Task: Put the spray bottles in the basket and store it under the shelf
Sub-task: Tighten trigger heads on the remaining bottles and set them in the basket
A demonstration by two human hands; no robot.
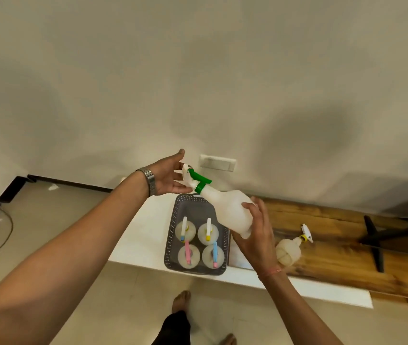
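Bare feet point(181, 298) stand before the white tabletop point(145, 235). Right hand point(256, 235) fingers wrap the tilted green-trigger spray bottle point(225, 210) above the grey basket point(173, 232), which holds four upright bottles. Left hand point(167, 176), fingers spread, touches its nozzle. Another bottle point(288, 249) lies on the wooden board point(334, 245).

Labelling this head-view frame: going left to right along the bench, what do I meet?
Wristwatch → grey basket → right hand → lying yellow-collared spray bottle → black metal stand.
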